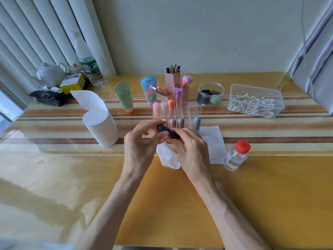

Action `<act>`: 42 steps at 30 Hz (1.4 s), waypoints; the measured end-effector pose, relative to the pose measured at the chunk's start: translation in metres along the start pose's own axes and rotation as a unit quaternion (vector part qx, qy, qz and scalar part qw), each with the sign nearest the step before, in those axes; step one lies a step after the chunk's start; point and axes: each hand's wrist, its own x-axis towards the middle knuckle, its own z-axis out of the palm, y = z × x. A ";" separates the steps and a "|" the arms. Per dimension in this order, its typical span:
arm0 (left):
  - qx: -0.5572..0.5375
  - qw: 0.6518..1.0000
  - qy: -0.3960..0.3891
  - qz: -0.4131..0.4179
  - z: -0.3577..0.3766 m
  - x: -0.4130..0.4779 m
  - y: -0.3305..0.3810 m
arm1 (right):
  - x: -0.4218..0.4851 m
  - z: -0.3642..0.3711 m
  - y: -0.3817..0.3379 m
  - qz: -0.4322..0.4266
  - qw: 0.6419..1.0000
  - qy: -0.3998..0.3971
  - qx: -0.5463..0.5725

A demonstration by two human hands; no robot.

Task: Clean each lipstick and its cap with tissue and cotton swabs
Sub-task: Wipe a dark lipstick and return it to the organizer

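Yellow tabletop (54,177) with a striped runner, pale wall behind. Centre frame: dark navy lipstick (167,132) held sideways over a crumpled tissue (166,158), just in front of the clear organizer (192,109) of upright lipsticks. Left hand (138,141) pinches its rounded end between thumb and fingertips; right hand (191,150) has its fingers curled round the other end. Cap seam not discernible. Tissue roll (100,129) centre left; cotton swab box (255,101) upper right; red-capped bottle (236,156) right of the hands, beside a flat tissue sheet (214,141).

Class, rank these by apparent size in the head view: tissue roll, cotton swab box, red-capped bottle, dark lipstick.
1. cotton swab box and tissue roll, too alike to separate.
2. red-capped bottle.
3. dark lipstick, partly hidden.
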 end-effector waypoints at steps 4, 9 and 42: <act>-0.034 0.997 0.067 -0.018 -0.007 -0.006 -0.004 | -0.001 0.007 -0.005 -0.012 1.000 -0.011 -0.015; 0.012 0.996 0.084 -0.041 -0.041 0.008 -0.022 | 0.001 0.006 -0.002 0.006 1.000 0.021 -0.011; -0.254 0.958 -0.004 -0.129 -0.006 -0.008 -0.027 | -0.001 0.004 -0.008 -0.012 0.989 -0.027 0.147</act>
